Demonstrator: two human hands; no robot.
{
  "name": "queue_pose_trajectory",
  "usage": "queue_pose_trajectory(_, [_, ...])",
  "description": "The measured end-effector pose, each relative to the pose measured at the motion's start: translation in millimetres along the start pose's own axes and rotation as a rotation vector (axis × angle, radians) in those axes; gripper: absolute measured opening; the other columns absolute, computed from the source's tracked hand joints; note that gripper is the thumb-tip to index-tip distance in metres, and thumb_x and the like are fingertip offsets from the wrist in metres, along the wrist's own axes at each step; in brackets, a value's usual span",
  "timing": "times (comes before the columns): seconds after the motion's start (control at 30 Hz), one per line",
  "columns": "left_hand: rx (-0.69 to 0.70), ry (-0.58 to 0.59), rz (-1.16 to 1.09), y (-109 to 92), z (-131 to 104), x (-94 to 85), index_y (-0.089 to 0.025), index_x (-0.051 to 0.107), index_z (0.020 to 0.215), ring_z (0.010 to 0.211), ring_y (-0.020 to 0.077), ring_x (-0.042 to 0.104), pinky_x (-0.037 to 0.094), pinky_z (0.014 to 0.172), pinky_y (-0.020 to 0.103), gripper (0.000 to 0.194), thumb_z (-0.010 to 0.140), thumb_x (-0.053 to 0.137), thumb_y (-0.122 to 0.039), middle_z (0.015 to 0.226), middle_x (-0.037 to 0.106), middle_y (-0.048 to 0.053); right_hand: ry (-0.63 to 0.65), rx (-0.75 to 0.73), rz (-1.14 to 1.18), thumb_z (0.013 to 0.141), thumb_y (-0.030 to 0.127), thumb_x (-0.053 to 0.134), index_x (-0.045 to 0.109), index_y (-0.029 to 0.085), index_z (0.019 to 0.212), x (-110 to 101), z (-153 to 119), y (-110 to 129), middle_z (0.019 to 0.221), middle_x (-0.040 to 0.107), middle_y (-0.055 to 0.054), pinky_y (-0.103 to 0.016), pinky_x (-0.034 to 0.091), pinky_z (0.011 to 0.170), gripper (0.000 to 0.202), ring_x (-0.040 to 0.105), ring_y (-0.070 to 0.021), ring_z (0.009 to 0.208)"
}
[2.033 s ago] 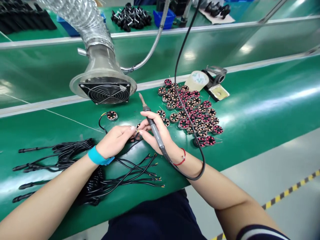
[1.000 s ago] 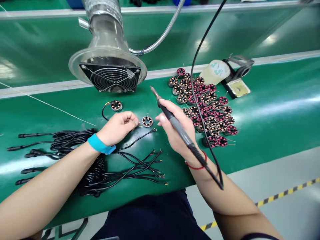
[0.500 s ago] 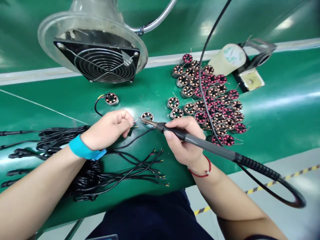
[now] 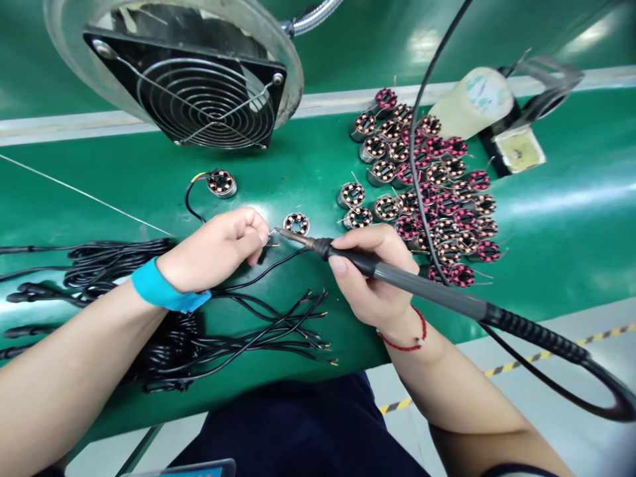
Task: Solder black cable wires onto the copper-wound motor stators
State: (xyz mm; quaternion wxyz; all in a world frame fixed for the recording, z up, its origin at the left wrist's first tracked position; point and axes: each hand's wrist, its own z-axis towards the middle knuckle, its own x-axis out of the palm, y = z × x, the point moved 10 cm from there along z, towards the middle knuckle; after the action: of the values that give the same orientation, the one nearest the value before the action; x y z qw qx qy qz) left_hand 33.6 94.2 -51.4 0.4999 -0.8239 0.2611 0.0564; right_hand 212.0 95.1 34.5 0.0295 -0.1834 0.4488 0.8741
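My right hand [image 4: 380, 275] grips a soldering iron [image 4: 427, 289] like a pen, its tip pointing left. My left hand [image 4: 226, 245] is closed in a pinch on a thin wire [image 4: 271, 233], whose end shows at the iron's tip; whether they touch I cannot tell. Just behind the tip sits a small motor stator [image 4: 297, 224] with copper windings. A black cable [image 4: 268, 270] runs below the iron's tip, and a yellow-ended lead shows under my left fingertips. Further left stands another stator [image 4: 221, 183] with a black cable attached.
Many wound stators [image 4: 437, 199] crowd the bench on the right. Bundled black cables [image 4: 173, 348] with stripped coloured ends lie at left and front. A fan hood [image 4: 213, 99] overhangs the back left. The iron's cord [image 4: 417, 126] crosses the stators; an iron stand [image 4: 519, 149] stands behind them.
The camera view has shifted, so the fan looks larger and nearer. The iron's tip and the wire at my left fingertips are closer together. Both hands keep their holds.
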Motion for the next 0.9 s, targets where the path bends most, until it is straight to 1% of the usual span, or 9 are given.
queue_pose_trajectory(0.3, [0.012, 0.005, 0.001, 3.3, 1.6, 1.5, -0.019, 0.052, 0.078, 0.055, 0.0107, 0.041, 0.034, 0.056, 0.027, 0.012, 0.087, 0.049, -0.028, 0.06, 0.053, -0.004, 0.006, -0.002, 0.013, 0.085, 0.018, 0.065, 0.062, 0.02, 0.092, 1.8, -0.4, 0.8, 0.079, 0.064, 0.004, -0.019, 0.051, 0.059, 0.009, 0.058, -0.005, 0.064])
queue_pose_trajectory(0.4, [0.014, 0.009, 0.001, 3.5, 2.2, 0.8, -0.019, 0.051, 0.076, 0.055, 0.0106, 0.041, 0.033, 0.057, 0.028, 0.012, 0.086, 0.048, -0.026, 0.06, 0.052, -0.004, 0.015, -0.001, 0.017, 0.085, 0.017, 0.065, 0.062, 0.02, 0.093, 3.0, 0.1, 0.5, 0.079, 0.064, 0.004, -0.018, 0.05, 0.06, 0.009, 0.058, -0.0045, 0.063])
queue_pose_trajectory(0.57, [0.013, 0.02, -0.003, 3.2, 3.8, 0.6, -0.019, 0.051, 0.076, 0.056, 0.0106, 0.042, 0.034, 0.059, 0.028, 0.012, 0.086, 0.047, -0.025, 0.06, 0.051, -0.004, 0.012, 0.003, 0.023, 0.085, 0.018, 0.066, 0.062, 0.02, 0.094, 2.7, -1.0, -2.1, 0.08, 0.064, 0.004, -0.02, 0.052, 0.061, 0.01, 0.059, -0.0058, 0.064])
queue_pose_trajectory(0.73, [0.017, 0.023, -0.002, 3.0, 4.0, 0.9, -0.019, 0.051, 0.077, 0.057, 0.0104, 0.042, 0.035, 0.06, 0.027, 0.013, 0.087, 0.047, -0.027, 0.061, 0.051, -0.004, -0.03, 0.048, 0.045, 0.086, 0.022, 0.066, 0.063, 0.021, 0.101, -1.1, -4.1, -9.2, 0.087, 0.065, 0.001, -0.023, 0.056, 0.061, 0.015, 0.063, -0.008, 0.065])
queue_pose_trajectory(0.8, [0.009, 0.022, -0.004, 3.0, 3.8, 0.8, -0.019, 0.051, 0.079, 0.057, 0.0104, 0.042, 0.036, 0.059, 0.027, 0.012, 0.086, 0.047, -0.026, 0.061, 0.052, -0.004, -0.033, 0.054, 0.039, 0.087, 0.023, 0.065, 0.062, 0.021, 0.102, -0.9, -4.0, -10.6, 0.091, 0.067, 0.0, -0.024, 0.058, 0.064, 0.016, 0.066, -0.0092, 0.068])
queue_pose_trajectory(0.9, [0.011, 0.016, -0.009, 1.0, 3.8, 0.4, -0.019, 0.051, 0.079, 0.056, 0.0106, 0.042, 0.036, 0.059, 0.026, 0.011, 0.086, 0.047, -0.026, 0.06, 0.052, -0.004, -0.03, 0.032, 0.035, 0.088, 0.023, 0.066, 0.062, 0.022, 0.106, 0.7, -2.4, -9.5, 0.098, 0.07, -0.001, -0.027, 0.061, 0.073, 0.019, 0.07, -0.013, 0.081])
